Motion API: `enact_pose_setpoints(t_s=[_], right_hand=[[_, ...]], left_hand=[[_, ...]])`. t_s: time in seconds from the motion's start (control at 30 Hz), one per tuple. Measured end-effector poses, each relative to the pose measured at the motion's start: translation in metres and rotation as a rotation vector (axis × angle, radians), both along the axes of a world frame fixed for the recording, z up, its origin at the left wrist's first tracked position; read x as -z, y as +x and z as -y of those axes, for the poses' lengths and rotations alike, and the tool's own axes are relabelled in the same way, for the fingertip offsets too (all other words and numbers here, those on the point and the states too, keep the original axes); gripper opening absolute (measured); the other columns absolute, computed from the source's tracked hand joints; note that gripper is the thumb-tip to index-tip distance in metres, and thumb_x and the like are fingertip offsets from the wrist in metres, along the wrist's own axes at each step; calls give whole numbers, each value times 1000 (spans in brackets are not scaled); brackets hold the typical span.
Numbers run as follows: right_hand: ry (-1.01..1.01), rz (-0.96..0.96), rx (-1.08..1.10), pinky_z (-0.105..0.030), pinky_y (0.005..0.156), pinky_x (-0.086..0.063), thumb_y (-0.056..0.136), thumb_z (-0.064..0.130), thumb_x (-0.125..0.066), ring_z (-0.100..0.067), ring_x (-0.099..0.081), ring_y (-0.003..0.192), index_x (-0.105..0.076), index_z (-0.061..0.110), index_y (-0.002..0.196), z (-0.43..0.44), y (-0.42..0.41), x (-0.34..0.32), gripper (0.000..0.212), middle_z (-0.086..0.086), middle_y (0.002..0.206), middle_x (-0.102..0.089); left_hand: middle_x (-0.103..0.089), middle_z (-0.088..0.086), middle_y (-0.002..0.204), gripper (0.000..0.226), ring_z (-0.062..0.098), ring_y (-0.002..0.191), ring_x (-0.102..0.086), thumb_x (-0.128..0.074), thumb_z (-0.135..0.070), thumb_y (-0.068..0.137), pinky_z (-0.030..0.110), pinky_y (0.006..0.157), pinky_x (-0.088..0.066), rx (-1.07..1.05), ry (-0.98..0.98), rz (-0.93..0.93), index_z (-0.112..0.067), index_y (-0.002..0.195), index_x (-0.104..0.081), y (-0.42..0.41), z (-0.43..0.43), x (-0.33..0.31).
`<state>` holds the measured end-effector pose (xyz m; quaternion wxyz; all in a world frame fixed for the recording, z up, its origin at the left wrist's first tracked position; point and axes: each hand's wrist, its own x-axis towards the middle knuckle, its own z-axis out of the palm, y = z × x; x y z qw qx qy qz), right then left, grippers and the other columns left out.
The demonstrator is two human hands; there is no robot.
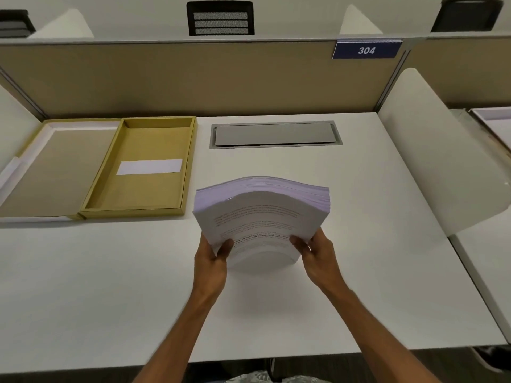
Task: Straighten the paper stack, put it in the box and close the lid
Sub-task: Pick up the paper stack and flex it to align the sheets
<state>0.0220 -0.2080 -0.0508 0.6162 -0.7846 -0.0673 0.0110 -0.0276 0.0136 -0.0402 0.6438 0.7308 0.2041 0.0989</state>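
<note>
Head view, the only one here. Thick paper stack (261, 214) held up on edge over the desk (110, 286), just right of the box (138, 167) and a bit nearer. Left hand (211, 261) and right hand (318, 255) both closed around the stack's lower corners, thumbs on the printed front sheet, fingers tucked behind. Bottom edge looks to be at or just above the desk, hard to say if touching. Top edge bowed into a hump, sheets fanned and stepped along the right side, so definitely not squared up yet.

Box lying open, tray empty apart from a white slip (149, 166) on its floor, lid (58, 167) flopped flat on the far side of the box from the stack.

Tips for this step, just my take: loosen the squeeze a touch so sheets can slide, tap the bottom edge down on the desk, then turn and tap a long edge too. Too tight a pinch probably keeps that bow locked in. Worth getting it flush before heading to the box, since the tray looks a snug fit and stray corners would likely catch on the walls.
</note>
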Motion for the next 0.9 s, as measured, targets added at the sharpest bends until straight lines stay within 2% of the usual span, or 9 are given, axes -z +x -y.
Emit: enact_pose_setpoints(t_s=[0.07, 0.13, 0.27, 0.37, 0.47, 0.57, 0.73, 0.8, 0.9], right_hand=[[6, 15, 10, -13, 84, -51, 96, 5, -61, -3, -66, 109, -54, 24, 135, -1, 1, 1, 44, 25, 117, -69], [6, 18, 16, -11, 82, -51, 95, 4, -60, -2, -66, 107, -55, 21, 134, 0, 1, 1, 43, 25, 115, -69], [-2, 2, 4, -11, 82, -51, 96, 6, -60, -1, -65, 108, -55, 28, 132, 1, -2, 2, 42, 25, 116, -69], [1, -1, 0, -17, 87, -53, 98, 8, -60, -6, -65, 111, -55, 25, 133, 3, -3, 5, 40, 22, 118, -69], [16, 16, 26, -17, 84, -54, 96, 12, -61, -6, -67, 108, -56, 18, 132, 3, -3, 7, 37, 22, 116, -70], [2, 8, 24, -12, 81, -52, 95, 16, -61, -3, -67, 106, -57, 32, 127, 4, -4, 6, 35, 27, 114, -69], [-37, -6, -2, -6, 83, -47, 98, 12, -59, 4, -62, 110, -51, 55, 123, 0, -6, -1, 51, 30, 117, -66], [-11, -28, 6, -6, 83, -47, 96, 12, -62, 4, -61, 111, -51, 51, 126, -1, -8, -4, 50, 31, 117, -66], [125, -16, 47, -13, 86, -51, 88, 26, -73, -8, -62, 117, -50, 33, 132, -2, -14, -18, 50, 19, 122, -66]], left_hand=[[-66, -8, 114, 44, 8, 108, -63, -61, -1, 94, 7, 78, -52, -22, -11, 5, -12, 136, -51, 2, 1, 0], [-66, -4, 114, 46, 14, 109, -62, -61, 0, 94, 7, 76, -53, -31, -15, 5, -11, 137, -50, 3, 3, 0], [-65, -12, 115, 50, 6, 110, -61, -60, 0, 95, 10, 82, -52, -12, -16, 5, -16, 140, -47, -3, 1, 3], [-65, -5, 118, 49, 10, 112, -61, -59, 0, 96, 25, 90, -52, 10, -20, 2, -15, 141, -46, -5, 3, 5], [-65, -6, 114, 48, 12, 109, -62, -60, 0, 95, 17, 83, -55, -7, -16, 10, -15, 139, -48, -4, 4, 3], [-65, -12, 114, 48, 6, 109, -62, -60, -2, 95, 11, 81, -54, 23, 17, 17, -17, 140, -47, -6, 2, 4], [-62, -1, 123, 54, 13, 115, -59, -59, -2, 96, 38, 100, -53, 54, 19, -19, -16, 145, -41, -6, 1, 1], [-62, -1, 125, 57, 17, 117, -59, -63, -4, 94, 41, 101, -53, 45, -3, -5, -19, 144, -41, -6, 1, -6], [-64, -13, 116, 59, 11, 113, -60, -73, -15, 85, 27, 90, -57, 33, -37, 133, -30, 135, -46, -9, 2, -28]])
